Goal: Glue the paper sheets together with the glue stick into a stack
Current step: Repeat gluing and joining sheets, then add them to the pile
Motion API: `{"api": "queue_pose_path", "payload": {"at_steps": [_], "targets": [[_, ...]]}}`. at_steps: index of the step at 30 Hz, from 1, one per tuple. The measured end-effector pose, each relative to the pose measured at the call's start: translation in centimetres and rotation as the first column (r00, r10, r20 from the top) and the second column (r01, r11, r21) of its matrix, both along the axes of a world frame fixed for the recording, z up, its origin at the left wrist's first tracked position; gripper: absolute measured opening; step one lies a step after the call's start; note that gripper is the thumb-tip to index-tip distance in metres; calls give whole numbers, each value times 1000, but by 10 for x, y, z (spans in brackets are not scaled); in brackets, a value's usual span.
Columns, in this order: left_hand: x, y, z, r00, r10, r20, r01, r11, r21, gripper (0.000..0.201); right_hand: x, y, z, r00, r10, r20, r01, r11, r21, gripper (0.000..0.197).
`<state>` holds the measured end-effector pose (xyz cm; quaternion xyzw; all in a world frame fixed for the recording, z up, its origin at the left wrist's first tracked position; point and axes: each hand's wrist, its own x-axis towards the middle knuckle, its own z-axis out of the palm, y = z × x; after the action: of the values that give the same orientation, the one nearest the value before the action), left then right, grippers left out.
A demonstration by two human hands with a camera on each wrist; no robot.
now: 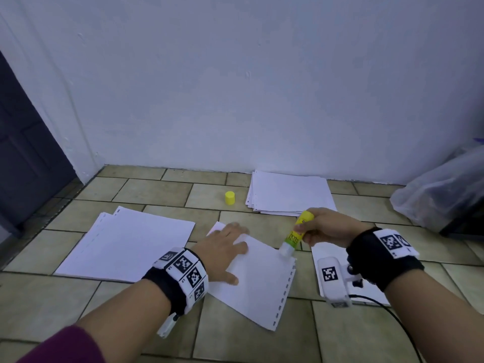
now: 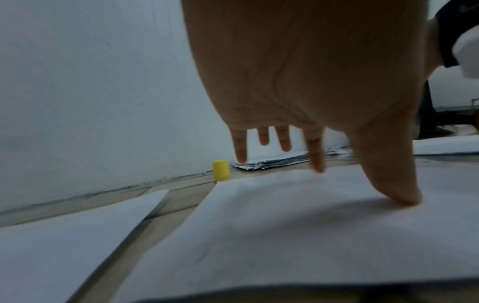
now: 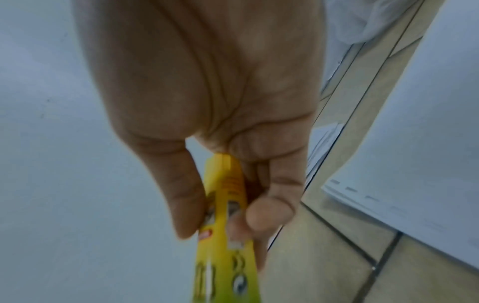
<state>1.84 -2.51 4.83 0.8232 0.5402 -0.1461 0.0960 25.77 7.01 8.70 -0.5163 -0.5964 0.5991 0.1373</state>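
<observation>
A white paper sheet (image 1: 259, 281) with punched edge holes lies on the tiled floor in front of me. My left hand (image 1: 225, 247) rests flat on it with straight, spread fingers (image 2: 317, 155). My right hand (image 1: 324, 229) grips a yellow glue stick (image 1: 296, 234), uncapped, tip down at the sheet's far right corner. In the right wrist view the glue stick (image 3: 223, 235) runs between thumb and curled fingers. The yellow cap (image 1: 230, 198) stands on the floor beyond. A stack of sheets (image 1: 128, 244) lies at the left, another pile (image 1: 288, 192) near the wall.
A white wall (image 1: 235, 87) rises behind the floor. A clear plastic bag (image 1: 445, 195) sits at the right. One more sheet (image 1: 324, 255) lies under my right wrist. A dark door (image 1: 23, 142) is at the left. A black cable (image 1: 392, 318) trails from my right wrist.
</observation>
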Motion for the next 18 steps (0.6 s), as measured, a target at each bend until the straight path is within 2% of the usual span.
{"api": "queue_pose_path", "payload": {"at_steps": [3,5,9,13,18], "targets": [[1,0,-1,1000,10,2,-9,995,-95,60,-6,5,-4,990,-138,-21,140,984,106,19],[2,0,0,999,32,-39,-35,996,-85,59,-12,6,-8,982,-186,-22,187,969,164,23],[1,1,0,998,56,-26,-57,996,-74,63,-27,9,-16,970,-243,32,223,930,291,27],[3,1,-2,1000,3,3,-3,994,-106,63,-46,11,-24,960,-163,226,39,881,471,30],[4,2,-4,1000,2,20,0,994,-110,64,-60,3,-27,939,-22,343,-184,811,555,33]]}}
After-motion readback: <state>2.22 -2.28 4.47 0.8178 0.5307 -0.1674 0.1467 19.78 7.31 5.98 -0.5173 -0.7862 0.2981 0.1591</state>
